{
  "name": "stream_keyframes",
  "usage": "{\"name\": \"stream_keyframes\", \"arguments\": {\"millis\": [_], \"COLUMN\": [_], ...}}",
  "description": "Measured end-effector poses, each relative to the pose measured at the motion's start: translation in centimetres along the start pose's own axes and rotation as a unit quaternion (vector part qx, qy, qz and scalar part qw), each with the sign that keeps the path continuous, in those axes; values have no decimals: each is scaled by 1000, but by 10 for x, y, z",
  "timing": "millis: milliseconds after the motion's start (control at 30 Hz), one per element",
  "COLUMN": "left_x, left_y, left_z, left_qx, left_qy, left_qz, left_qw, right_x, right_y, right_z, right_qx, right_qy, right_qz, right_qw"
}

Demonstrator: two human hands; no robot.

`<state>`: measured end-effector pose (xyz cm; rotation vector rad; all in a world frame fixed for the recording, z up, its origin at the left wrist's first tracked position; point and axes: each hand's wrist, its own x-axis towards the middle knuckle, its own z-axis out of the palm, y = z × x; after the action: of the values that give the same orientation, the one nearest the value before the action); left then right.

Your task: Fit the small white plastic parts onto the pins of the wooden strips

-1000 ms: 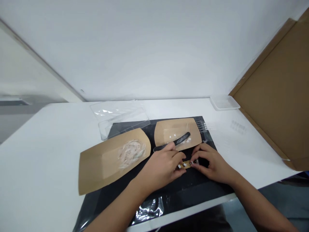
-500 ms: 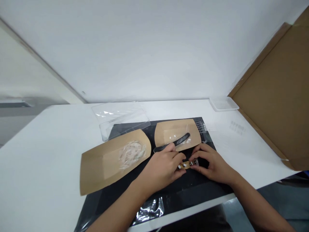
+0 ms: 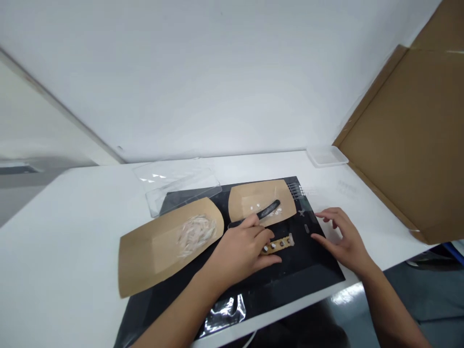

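My left hand (image 3: 241,246) rests on the black mat (image 3: 300,270). Its thumb and fingers close about the left end of a short yellowish strip (image 3: 278,245) carrying white and dark round spots. A black curved file-like tool (image 3: 268,210) passes by its knuckles and lies across the smaller brown paper tray (image 3: 239,198); whether a finger grips it, I cannot tell. Over the mat's right edge, my right hand (image 3: 342,239) is open, thumb and fingers apart and holding nothing visible. Small clear pieces (image 3: 307,228) lie just left of it.
A longer brown paper tray (image 3: 141,261) at left holds a pile of thin whitish, translucent pieces (image 3: 197,232). Behind it are clear plastic covers (image 3: 181,186). A clear shallow box (image 3: 328,157) stands at the back right, beside a large cardboard box (image 3: 409,145).
My right hand has let go of the yellowish strip's right end and moved right, its fingers opening. My left hand stays at the strip's left end. The view has shifted slightly.
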<state>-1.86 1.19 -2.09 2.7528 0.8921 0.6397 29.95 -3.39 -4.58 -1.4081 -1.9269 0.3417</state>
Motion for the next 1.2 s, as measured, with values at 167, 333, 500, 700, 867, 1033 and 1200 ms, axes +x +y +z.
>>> {"name": "stream_keyframes", "arguments": {"millis": [167,333,500,700,867,1033,1200], "left_x": [5,5,3,2,2,3,4], "left_y": [8,8,-1,-7,-8,-6,-6], "left_z": [-9,-15,-11,-12,-14,-10,-10], "left_qx": [17,74,107,115,167,198,166], "left_qy": [124,251,248,185,111,53,38], "left_qz": [29,-96,-157,-152,-162,-209,-229], "left_qw": [992,960,950,964,966,956,958], "right_x": [-10,-3,-2,2,57,130,135], "right_y": [9,10,9,-1,-25,-56,-52], "right_z": [12,23,27,20,-2,10,47], "right_qx": [-31,-35,-18,-27,-30,-30,-4], "right_qy": [-31,-16,28,44,20,-23,-91], "right_qz": [17,34,31,3,-20,-169,-184], "right_qw": [999,999,999,999,999,985,979]}}
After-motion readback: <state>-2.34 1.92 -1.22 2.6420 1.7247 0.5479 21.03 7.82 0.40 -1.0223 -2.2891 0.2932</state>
